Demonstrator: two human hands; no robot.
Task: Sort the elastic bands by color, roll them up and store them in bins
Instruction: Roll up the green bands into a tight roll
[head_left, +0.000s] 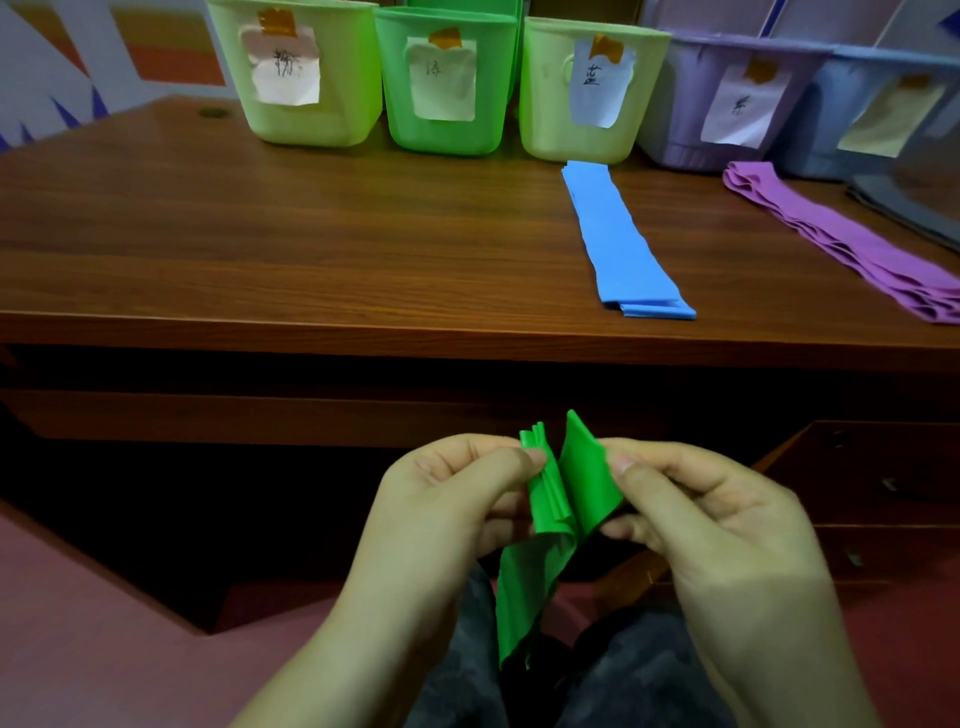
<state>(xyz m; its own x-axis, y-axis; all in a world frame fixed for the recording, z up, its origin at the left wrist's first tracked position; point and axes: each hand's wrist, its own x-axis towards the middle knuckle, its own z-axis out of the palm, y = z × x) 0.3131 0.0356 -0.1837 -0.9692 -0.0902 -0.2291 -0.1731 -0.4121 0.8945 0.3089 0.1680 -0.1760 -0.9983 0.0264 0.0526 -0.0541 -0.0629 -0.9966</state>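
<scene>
In the head view, both hands are working below the desk edge: the left hand (457, 493) is pinching the folded layers of the green band (558, 499), the right hand (691, 504) is closing thumb and fingers on its free flap. The band is looking thin, limp and light, its tail hanging over the lap; gripping near the fold should control it best. On the wooden desk (311, 234), a flat blue band (618, 244) and a purple band (841, 239) are lying before smooth plastic bins; the green bin (441, 135) is likely its home.
</scene>
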